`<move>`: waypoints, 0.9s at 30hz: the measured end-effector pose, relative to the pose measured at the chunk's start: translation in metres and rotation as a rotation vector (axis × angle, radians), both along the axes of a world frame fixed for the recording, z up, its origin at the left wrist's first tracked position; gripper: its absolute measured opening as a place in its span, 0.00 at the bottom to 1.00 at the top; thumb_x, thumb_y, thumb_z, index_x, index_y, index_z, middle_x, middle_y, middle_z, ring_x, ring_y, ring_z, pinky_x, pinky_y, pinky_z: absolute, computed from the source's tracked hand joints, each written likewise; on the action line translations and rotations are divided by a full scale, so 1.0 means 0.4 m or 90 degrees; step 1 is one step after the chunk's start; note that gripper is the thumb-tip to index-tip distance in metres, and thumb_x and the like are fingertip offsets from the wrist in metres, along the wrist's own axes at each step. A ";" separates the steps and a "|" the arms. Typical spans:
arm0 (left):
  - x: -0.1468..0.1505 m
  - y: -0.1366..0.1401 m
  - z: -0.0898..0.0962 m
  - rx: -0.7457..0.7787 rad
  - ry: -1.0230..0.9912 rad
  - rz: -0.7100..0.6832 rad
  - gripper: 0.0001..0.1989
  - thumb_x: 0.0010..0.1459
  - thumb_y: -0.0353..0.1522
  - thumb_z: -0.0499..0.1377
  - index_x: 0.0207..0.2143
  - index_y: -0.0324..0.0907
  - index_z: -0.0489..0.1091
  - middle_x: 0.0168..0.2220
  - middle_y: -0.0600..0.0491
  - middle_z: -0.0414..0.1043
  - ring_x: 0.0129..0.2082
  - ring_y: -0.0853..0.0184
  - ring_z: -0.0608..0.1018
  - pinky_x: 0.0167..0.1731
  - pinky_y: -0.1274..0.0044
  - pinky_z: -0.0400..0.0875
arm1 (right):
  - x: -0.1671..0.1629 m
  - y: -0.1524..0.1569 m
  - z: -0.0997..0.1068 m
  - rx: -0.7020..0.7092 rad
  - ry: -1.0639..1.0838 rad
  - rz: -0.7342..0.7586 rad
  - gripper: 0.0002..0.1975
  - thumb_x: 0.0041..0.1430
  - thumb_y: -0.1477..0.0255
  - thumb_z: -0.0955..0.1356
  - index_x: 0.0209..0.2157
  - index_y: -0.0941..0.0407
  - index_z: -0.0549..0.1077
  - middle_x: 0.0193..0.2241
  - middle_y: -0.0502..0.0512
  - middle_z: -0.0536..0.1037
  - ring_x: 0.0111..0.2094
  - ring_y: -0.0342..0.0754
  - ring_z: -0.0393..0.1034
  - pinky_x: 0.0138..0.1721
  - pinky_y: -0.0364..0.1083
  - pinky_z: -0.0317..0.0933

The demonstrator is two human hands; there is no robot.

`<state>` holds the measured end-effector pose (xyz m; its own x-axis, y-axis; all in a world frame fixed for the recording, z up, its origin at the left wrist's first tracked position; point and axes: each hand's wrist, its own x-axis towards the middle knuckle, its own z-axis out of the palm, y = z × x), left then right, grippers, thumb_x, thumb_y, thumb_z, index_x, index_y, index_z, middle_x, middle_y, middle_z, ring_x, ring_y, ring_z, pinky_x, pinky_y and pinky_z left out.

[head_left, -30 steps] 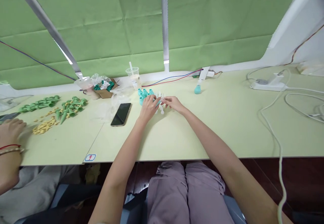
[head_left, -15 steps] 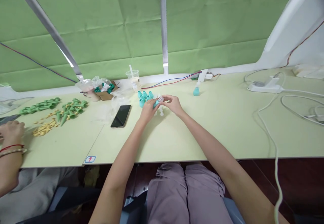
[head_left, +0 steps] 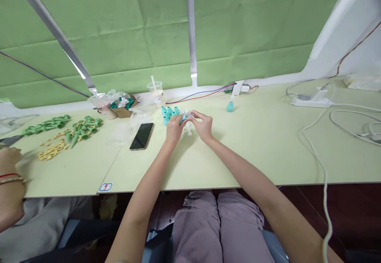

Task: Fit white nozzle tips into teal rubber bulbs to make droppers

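Observation:
My left hand [head_left: 173,129] is closed around a teal rubber bulb [head_left: 182,119], tilted with its end toward the right. The fingertips of my right hand [head_left: 204,125] pinch a clear plastic tip [head_left: 188,114] at the bulb's end; how far the two parts fit together cannot be made out. Just behind my left hand stand several more teal bulbs [head_left: 165,119] in a cluster. Small whitish plastic pieces [head_left: 189,131] lie beneath my hands. Farther right, another teal bulb [head_left: 230,106] stands upright with a clear tip on top.
Left of my arms lies a phone [head_left: 142,136] beside crumpled clear bags [head_left: 119,132]. A drink cup [head_left: 156,93] and a cardboard box [head_left: 123,112] stand behind. Green cones [head_left: 85,130] and yellow bits [head_left: 52,150] lie near another person's hand [head_left: 9,158]. A power strip [head_left: 311,103] and cables sit right.
My right hand has turned slightly and its fingers sit differently on the clear tip. The other person's hand at the left has shifted left.

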<state>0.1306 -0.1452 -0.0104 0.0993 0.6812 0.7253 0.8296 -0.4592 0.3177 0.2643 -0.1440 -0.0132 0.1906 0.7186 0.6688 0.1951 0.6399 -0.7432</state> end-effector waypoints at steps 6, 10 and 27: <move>0.011 0.002 -0.005 0.018 -0.033 0.011 0.11 0.56 0.34 0.58 0.41 0.40 0.72 0.36 0.47 0.75 0.37 0.63 0.75 0.38 0.74 0.68 | -0.013 -0.012 0.000 -0.004 0.035 -0.028 0.10 0.49 0.65 0.70 0.31 0.55 0.77 0.30 0.49 0.79 0.32 0.48 0.72 0.40 0.45 0.66; 0.030 -0.005 -0.002 0.024 -0.060 0.021 0.10 0.56 0.33 0.58 0.40 0.40 0.72 0.35 0.47 0.75 0.36 0.63 0.75 0.37 0.74 0.68 | -0.019 -0.017 0.009 0.004 0.025 -0.046 0.10 0.49 0.65 0.70 0.32 0.55 0.78 0.31 0.50 0.79 0.33 0.48 0.72 0.41 0.45 0.65; -0.116 0.032 0.017 0.083 -0.328 0.175 0.15 0.56 0.41 0.55 0.37 0.39 0.70 0.36 0.49 0.72 0.38 0.64 0.72 0.44 0.73 0.65 | 0.010 -0.003 0.009 0.026 -0.551 0.190 0.12 0.55 0.69 0.68 0.42 0.48 0.76 0.42 0.52 0.76 0.45 0.50 0.64 0.47 0.50 0.53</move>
